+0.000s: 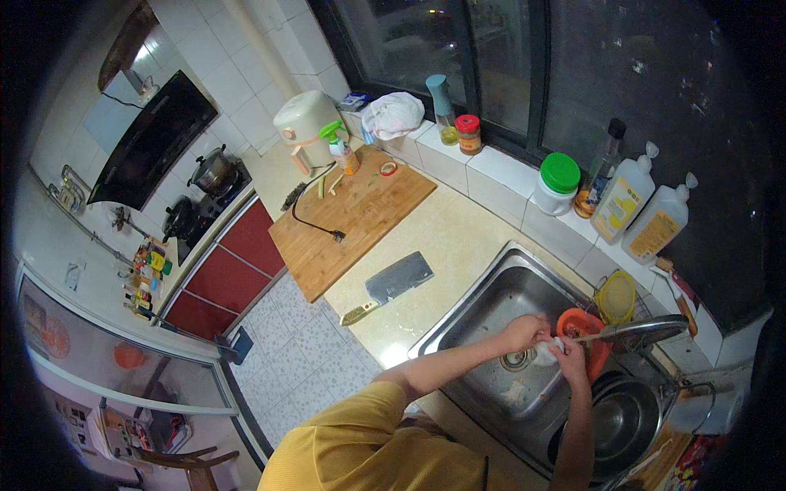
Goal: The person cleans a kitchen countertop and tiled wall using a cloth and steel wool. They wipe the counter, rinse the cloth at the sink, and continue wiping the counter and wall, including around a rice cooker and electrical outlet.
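Note:
Over the steel sink, my left hand and my right hand meet and grip a small white item. It looks soft, perhaps a cloth, but fingers partly cover it. The metal tap reaches in from the right, its spout end beside my hands. Just beyond my fingers sits an orange plastic basket with something in it that I cannot make out. Below the white item lies the sink drain. Light food scraps stick to the basin floor.
A cleaver lies on the counter left of the sink, near a wooden cutting board with a power cord across it. Dark metal pans fill the sink's right side. Bottles and a green-lidded jar line the sill.

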Tool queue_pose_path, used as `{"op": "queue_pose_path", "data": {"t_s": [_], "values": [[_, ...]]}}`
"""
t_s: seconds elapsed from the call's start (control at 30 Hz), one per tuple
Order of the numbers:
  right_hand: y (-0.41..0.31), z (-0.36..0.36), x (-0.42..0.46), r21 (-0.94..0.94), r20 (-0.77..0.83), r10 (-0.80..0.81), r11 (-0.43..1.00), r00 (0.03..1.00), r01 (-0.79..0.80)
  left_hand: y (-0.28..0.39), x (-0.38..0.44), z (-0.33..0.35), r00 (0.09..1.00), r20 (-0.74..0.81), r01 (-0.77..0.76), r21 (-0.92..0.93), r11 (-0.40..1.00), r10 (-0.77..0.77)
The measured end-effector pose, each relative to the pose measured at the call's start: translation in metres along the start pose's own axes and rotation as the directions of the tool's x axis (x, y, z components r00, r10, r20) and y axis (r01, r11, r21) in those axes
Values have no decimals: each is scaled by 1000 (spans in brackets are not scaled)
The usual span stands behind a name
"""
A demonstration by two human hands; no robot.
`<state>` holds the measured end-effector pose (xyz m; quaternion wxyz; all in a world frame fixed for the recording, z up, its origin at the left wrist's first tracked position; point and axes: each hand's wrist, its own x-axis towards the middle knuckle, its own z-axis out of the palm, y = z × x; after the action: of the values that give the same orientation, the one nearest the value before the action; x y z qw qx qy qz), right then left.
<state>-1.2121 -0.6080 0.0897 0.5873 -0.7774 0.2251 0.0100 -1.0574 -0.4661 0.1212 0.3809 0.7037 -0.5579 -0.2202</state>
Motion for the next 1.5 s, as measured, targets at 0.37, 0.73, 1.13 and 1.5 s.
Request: {"op": "queue_pose_path", "data": {"t_s": [0.37,0.73,1.13,1.5], "values": [[-7,2,0,621,-145,83,784,986,25,-4,-24,6,915,-395,-19,-248,969,-84],[-54,0,-3,221,-80,-129,965,988,143,-27,-20,-20,969,-65,207,-316,926,-239],[-32,-16,-7,374,-132,-92,917,987,136,-5,-11,-46,897,265,411,-796,445,-353],[-38,33,-28,838,-61,323,530,944,-127,26,-11,13,887,235,294,-951,96,-397]]}}
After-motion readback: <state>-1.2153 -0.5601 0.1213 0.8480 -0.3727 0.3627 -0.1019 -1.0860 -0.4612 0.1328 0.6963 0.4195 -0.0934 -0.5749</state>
